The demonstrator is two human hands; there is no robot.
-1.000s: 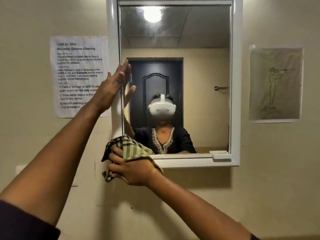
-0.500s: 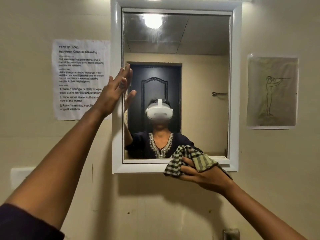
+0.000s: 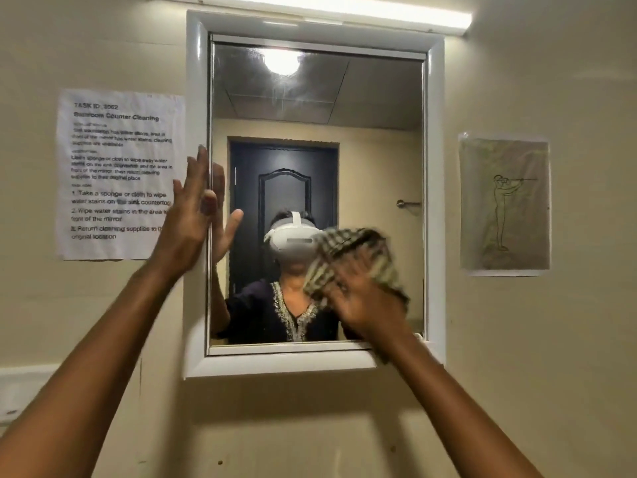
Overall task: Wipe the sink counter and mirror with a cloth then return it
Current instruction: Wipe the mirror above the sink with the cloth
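Observation:
A white-framed mirror (image 3: pixel 379 139) hangs on the beige wall straight ahead. My right hand (image 3: pixel 365 298) presses a green-and-black checked cloth (image 3: pixel 355 250) flat against the lower right part of the glass; hand and cloth are motion-blurred. My left hand (image 3: pixel 189 222) rests with spread fingers on the left side of the mirror frame (image 3: pixel 196 98), holding nothing. The sink counter is out of view.
A printed task sheet (image 3: pixel 117 174) is taped to the wall left of the mirror. A drawing in a plastic sleeve (image 3: pixel 505 205) hangs on the right. A tube light (image 3: pixel 310 8) runs above the frame. A white fitting (image 3: pixel 20 388) sits on the wall at lower left.
My right hand has carried the cloth from the lower left of the frame, rightward along the bottom edge, then up onto the glass. My left hand has stayed on the left frame.

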